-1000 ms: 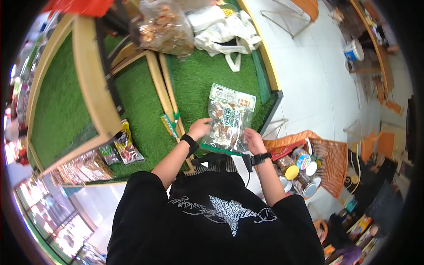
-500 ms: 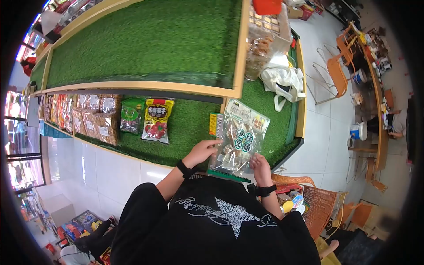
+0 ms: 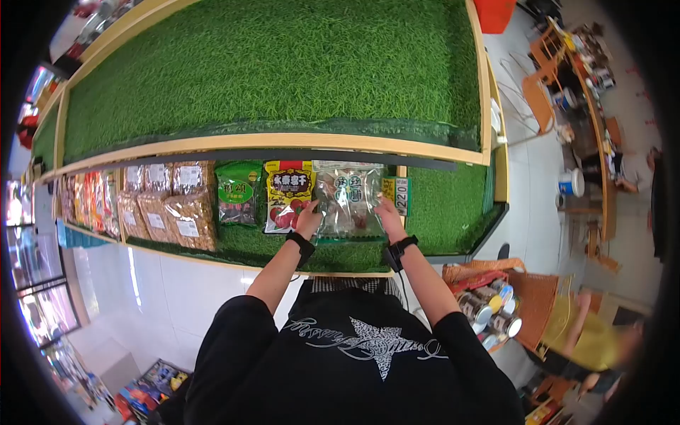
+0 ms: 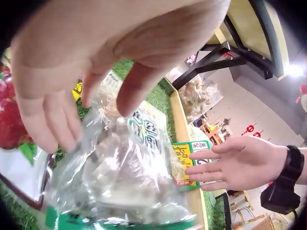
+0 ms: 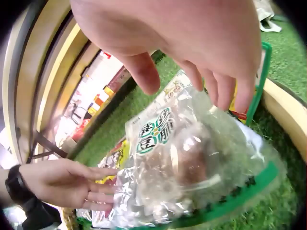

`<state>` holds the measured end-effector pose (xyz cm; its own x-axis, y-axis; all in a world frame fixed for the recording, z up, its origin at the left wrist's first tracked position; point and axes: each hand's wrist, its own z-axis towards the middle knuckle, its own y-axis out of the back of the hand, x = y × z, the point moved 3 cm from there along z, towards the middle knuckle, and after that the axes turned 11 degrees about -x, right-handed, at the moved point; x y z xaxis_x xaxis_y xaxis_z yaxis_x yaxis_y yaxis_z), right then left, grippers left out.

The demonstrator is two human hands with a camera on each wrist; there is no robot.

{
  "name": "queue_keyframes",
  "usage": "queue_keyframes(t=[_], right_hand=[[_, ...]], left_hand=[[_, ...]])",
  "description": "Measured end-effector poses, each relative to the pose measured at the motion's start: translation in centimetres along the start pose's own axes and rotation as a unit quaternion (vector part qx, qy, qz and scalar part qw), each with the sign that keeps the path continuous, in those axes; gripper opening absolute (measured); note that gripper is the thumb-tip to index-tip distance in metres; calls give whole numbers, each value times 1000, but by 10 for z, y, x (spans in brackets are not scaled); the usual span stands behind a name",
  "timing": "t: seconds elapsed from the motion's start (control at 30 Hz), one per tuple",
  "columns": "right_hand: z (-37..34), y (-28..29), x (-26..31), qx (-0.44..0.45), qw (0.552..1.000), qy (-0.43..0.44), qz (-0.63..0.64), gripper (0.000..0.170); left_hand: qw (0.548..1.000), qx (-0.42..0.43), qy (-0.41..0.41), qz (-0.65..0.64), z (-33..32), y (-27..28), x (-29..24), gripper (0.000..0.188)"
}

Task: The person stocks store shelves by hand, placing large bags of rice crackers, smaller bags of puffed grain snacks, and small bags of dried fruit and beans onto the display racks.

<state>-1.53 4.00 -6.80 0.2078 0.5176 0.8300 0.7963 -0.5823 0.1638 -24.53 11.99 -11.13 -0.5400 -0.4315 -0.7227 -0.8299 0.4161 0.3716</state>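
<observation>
A clear snack bag (image 3: 347, 211) with green-and-white lettering and a green bottom strip lies on green turf in the lower shelf compartment. My left hand (image 3: 309, 220) is at its left edge, my right hand (image 3: 389, 219) at its right edge. In the left wrist view the right hand (image 4: 242, 164) shows straight, spread fingers beside the bag. The right wrist view has the left hand (image 5: 62, 182) with extended fingers reaching the crinkled plastic. Left of the bag sits a yellow, black and red fruit package (image 3: 286, 195).
A price card (image 3: 401, 196) stands right of the bag by a wooden divider (image 4: 196, 206). Further left are a green-topped package (image 3: 236, 191) and several brown packs (image 3: 166, 205). An upper turf shelf (image 3: 283, 71) overhangs the back. At right, a wicker chair (image 3: 535, 297) stands near jars (image 3: 489, 304).
The view has swung along the shelf. Both hands have brought the clear bag from the right part, past the price card, to beside the fruit package, and their fingers have straightened along its sides.
</observation>
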Motion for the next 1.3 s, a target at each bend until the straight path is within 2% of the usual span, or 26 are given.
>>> queue_keyframes(t=[0.03, 0.07, 0.13, 0.17, 0.2, 0.23, 0.27, 0.3, 0.33, 0.4, 0.43, 0.5, 0.57, 0.63, 0.73, 0.8, 0.9, 1.03, 1.1, 1.3], right_hand=[[-2, -5, 0, -15, 997, 30, -73, 42], [-6, -8, 0, -28, 997, 30, -66, 42], [-19, -12, -1, 30, 991, 5, -132, 52], [-26, -10, 2, 18, 992, 8, -127, 52], [-37, -10, 6, 76, 991, -8, -107, 50], [-48, -8, 12, 132, 987, -21, -85, 48], [-63, -2, 20, 142, 985, -68, -71, 45], [-76, 4, 24, 151, 981, -112, -53, 43], [-84, 12, 24, 166, 980, -99, -43, 40], [-95, 30, 6, 172, 982, -74, 9, 36], [-105, 43, 9, 166, 985, -19, 33, 33], [-133, 78, 25, 114, 993, -25, 10, 36], [-152, 115, 17, 47, 997, -10, 52, 34], [-184, 153, 23, -33, 996, -16, 78, 31], [-220, 205, 0, -110, 983, -14, 148, 29], [-243, 233, -22, -144, 975, -14, 166, 28], [-279, 269, -57, -192, 965, -15, 178, 27], [-328, 307, -108, -205, 958, -29, 199, 28], [-354, 327, -132, -206, 964, 11, 169, 28], [-452, 370, -179, -366, 897, -51, 242, 28]], left_hand=[[1000, -1, 30, -5, -5, 7, -17, 60], [996, 54, 64, -39, -17, 7, -34, 70], [997, 54, 31, -52, -10, 2, -22, 70], [996, 45, 5, -74, -7, -3, -11, 71], [992, 61, -32, -107, -1, -5, 5, 70], [992, 36, -24, -120, -31, 8, -22, 67], [985, 60, 3, -159, -45, 15, -34, 63], [978, 22, -49, -201, -46, 15, -14, 58], [986, 56, -15, -158, -65, 27, -30, 54], [983, 77, 49, -158, -88, 38, -32, 42], [978, 94, 13, -187, -93, 39, -24, 38], [982, 108, 37, -151, -117, 43, -35, 37], [986, 128, 27, -105, -131, 39, -39, 37], [985, 148, 10, -87, -148, 23, -53, 37], [980, 178, -18, -83, -171, -12, -67, 36], [976, 200, -62, -63, -197, -38, -83, 34], [964, 248, -87, -29, -242, -78, -98, 35], [945, 307, -112, -23, -296, -131, -96, 32], [932, 342, -119, -17, -310, -161, -84, 33], [885, 421, -178, 82, -374, -223, -87, 34]])
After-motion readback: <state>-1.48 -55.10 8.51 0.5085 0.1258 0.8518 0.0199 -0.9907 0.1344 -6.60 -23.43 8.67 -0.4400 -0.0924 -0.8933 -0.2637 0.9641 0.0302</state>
